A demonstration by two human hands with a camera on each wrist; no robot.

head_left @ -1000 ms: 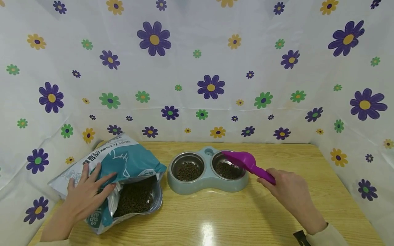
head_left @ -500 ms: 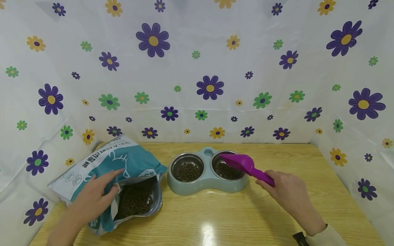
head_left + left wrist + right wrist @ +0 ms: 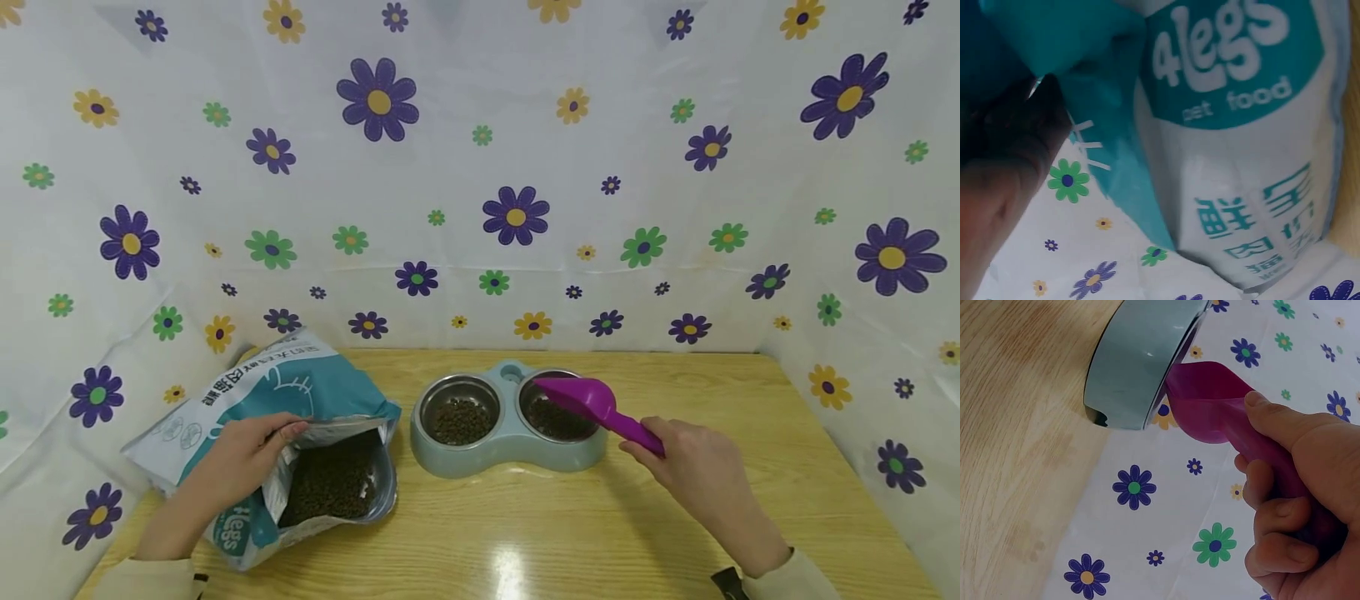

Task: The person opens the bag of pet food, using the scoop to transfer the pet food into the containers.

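My left hand (image 3: pixel 238 460) pinches the upper edge of the open mouth of a teal and white pet food bag (image 3: pixel 330 379), which lies on its side at the left. Brown kibble (image 3: pixel 333 487) shows inside the mouth. In the left wrist view the bag (image 3: pixel 1235 150) fills most of the frame and my fingertips are in shadow. My right hand (image 3: pixel 697 479) grips the handle of a magenta scoop (image 3: pixel 588 398). Its tip hangs over the right steel bowl of a pale blue double feeder (image 3: pixel 510 446). Kibble lies in both bowls; the scoop partly hides the right one.
A wooden table (image 3: pixel 540 533) carries the bag and the feeder. White cloth (image 3: pixel 450 167) with purple, green and yellow flowers stands behind the table and along both sides.
My left hand has gone from lying spread on top of the bag to pinching the rim of its mouth. The scoop has barely moved over the right bowl.
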